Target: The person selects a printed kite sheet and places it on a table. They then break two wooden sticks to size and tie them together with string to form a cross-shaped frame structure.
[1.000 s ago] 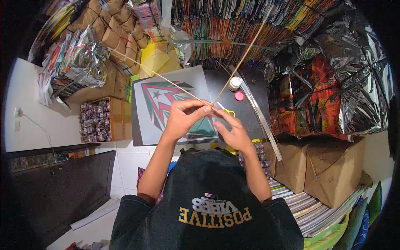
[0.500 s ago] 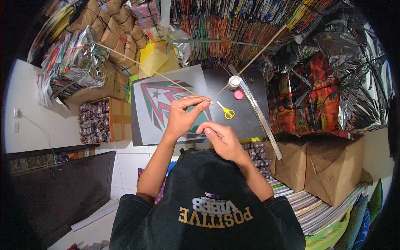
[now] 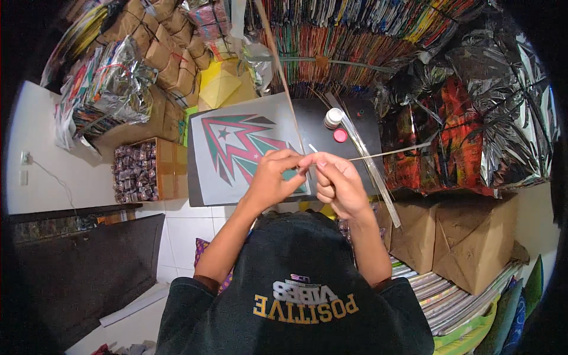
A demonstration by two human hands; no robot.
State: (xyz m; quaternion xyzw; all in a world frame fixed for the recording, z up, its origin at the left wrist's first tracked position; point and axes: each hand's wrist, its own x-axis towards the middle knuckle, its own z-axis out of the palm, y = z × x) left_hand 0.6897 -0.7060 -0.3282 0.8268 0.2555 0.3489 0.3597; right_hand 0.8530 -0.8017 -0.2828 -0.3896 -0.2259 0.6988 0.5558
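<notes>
Two thin wooden sticks cross at my fingertips, above a dark tabletop. One stick points away from me, and the other stick reaches out to the right. My left hand is closed in a pinch on the sticks where they meet. Against it, my right hand is curled with thumb and forefinger pressed together at the crossing; whatever it pinches is too small to make out. Beneath lies a translucent sheet with a red, green and black star design. My hands cover most of the yellow scissors.
A white jar and a pink lid sit on the black tabletop beside long shiny strips. Stacked folded sheets rise behind. Brown cartons and a plastic-wrapped bundle stand right; an open box stands left.
The sticks have swung clockwise: one now points away from me, the other rightward. My right hand has risen to meet my left at the crossing, and both hands now cover the scissors.
</notes>
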